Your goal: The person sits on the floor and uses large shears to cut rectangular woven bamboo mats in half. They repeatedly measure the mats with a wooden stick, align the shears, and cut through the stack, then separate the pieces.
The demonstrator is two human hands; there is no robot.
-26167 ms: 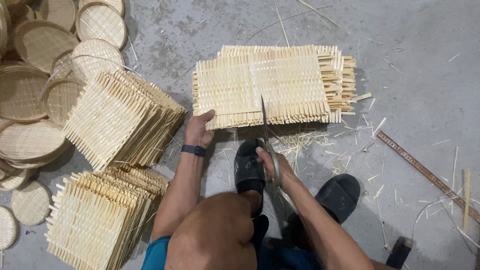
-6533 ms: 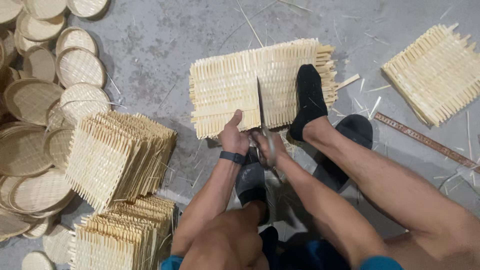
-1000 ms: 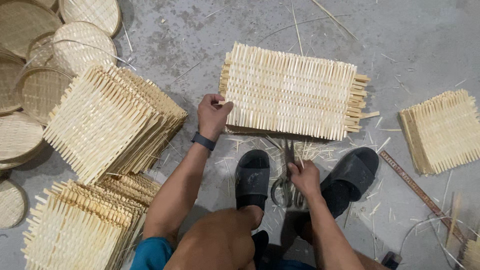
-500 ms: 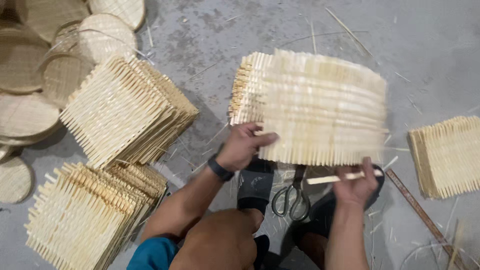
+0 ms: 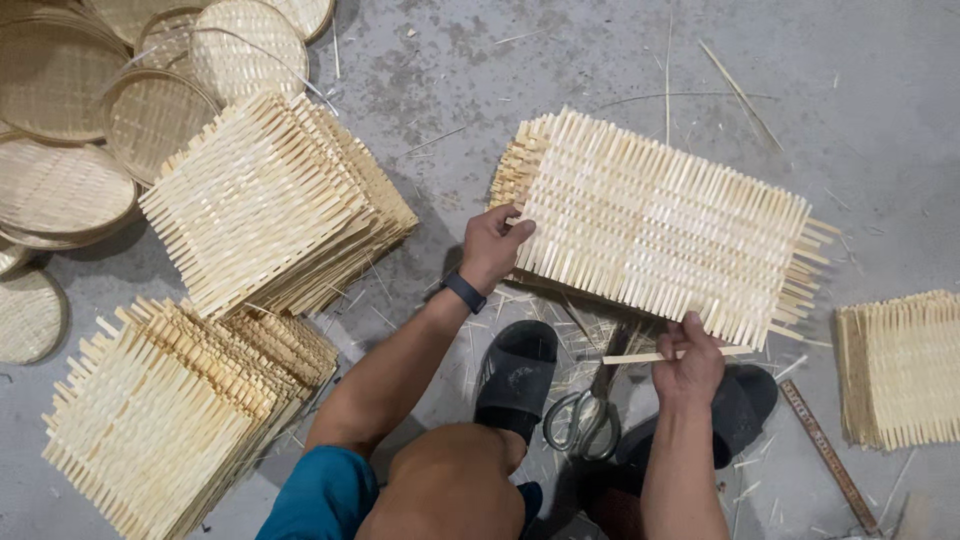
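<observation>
A stack of woven bamboo mats (image 5: 660, 225) lies tilted on the concrete floor in front of me. My left hand (image 5: 492, 245) grips its left near corner, thumb on top. My right hand (image 5: 688, 358) holds the stack's near right edge, with a loose bamboo strip (image 5: 635, 357) running under the fingers. Metal scissors (image 5: 582, 418) lie on the floor between my two black sandals (image 5: 515, 375), free of both hands.
Two piles of square woven mats (image 5: 270, 200) (image 5: 170, 410) stand at the left. Round woven trays (image 5: 90, 120) are heaped at the far left. Another mat pile (image 5: 900, 370) sits at the right edge, with a long ruler (image 5: 825, 455) beside it. Bamboo offcuts litter the floor.
The scissors have left my right hand and lie on the floor. Both hands took hold of the mat stack, lifted it and turned it clockwise, its right end swinging nearer to me.
</observation>
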